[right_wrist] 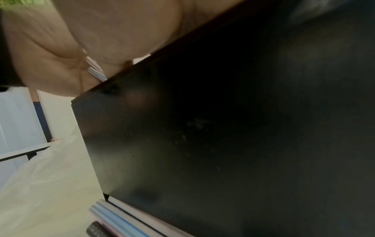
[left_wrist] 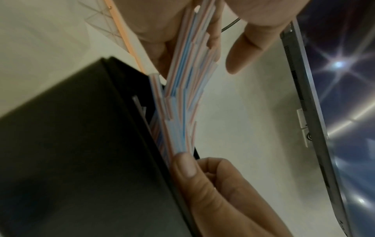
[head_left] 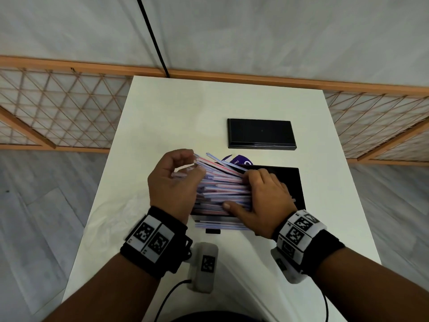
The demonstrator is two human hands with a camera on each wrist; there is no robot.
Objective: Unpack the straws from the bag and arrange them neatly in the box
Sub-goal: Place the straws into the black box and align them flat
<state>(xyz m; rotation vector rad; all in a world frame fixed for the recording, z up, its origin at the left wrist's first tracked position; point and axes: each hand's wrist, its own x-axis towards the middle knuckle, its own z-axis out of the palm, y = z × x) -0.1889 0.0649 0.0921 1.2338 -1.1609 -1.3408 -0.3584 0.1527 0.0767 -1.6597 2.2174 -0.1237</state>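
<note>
While left hand [head_left: 173, 182] fingers curl round one end, right hand [head_left: 262, 196] presses straws [head_left: 222, 187] flat-fingered over box [head_left: 292, 182].

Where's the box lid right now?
In the head view the black lid lies flat on the white table, right of centre, just beyond the open box and clear of both hands.
</note>
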